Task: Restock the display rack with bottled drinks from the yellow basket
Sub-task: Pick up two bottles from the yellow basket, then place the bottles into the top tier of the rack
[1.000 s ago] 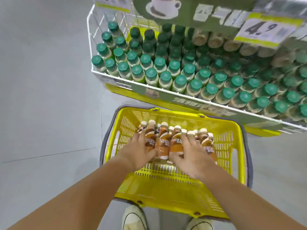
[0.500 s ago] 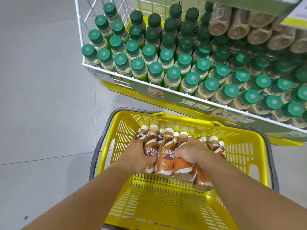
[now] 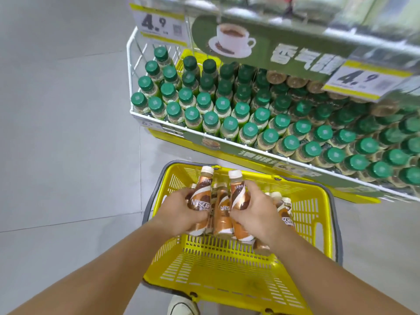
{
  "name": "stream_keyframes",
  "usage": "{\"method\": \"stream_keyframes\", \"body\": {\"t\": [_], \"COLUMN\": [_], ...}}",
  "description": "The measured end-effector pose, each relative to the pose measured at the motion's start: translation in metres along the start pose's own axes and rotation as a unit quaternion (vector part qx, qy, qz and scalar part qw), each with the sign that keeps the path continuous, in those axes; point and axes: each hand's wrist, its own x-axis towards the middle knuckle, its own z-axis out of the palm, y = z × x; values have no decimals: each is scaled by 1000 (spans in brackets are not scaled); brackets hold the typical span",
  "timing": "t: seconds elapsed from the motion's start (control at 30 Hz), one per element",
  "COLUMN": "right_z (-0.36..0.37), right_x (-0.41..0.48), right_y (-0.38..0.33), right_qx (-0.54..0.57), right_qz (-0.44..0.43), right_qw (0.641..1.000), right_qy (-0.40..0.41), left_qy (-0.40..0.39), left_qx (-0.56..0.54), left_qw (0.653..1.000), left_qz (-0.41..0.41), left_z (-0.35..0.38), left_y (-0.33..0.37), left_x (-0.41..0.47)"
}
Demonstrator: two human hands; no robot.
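Left hand (image 3: 181, 214): closed on coffee bottles (image 3: 221, 210) | right hand (image 3: 254, 212): same cluster clamped | yellow basket (image 3: 313, 226): below | advice: cluster to be pressed together, kept upright, raised clear of display rack (image 3: 227, 139).

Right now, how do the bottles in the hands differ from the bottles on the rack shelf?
The brown coffee bottles have cream-white caps; the green-capped bottles have dark green caps. The coffee bottles wear brown and white swirl labels; the rack bottles look pale with green. The coffee bottles are tilted, gripped by the left hand and right hand above the yellow basket; the rack bottles stand upright in rows. Both are small capped drink bottles.
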Motion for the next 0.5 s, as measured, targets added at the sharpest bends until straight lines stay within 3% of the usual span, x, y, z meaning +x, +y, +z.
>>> {"method": "stream_keyframes", "body": {"t": [0.23,0.5], "right_z": [-79,-208], "right_x": [-81,-211], "right_y": [-87,-236], "right_qx": [96,94], "right_qz": [-54,-126], "right_qw": [994,985], "right_qy": [2,69], "left_qy": [37,39], "left_qx": [-37,-59], "left_qw": [997,983], "left_qz": [64,168], "left_z": [-46,-130], "left_y": [82,266], "left_x": [-76,-215]}}
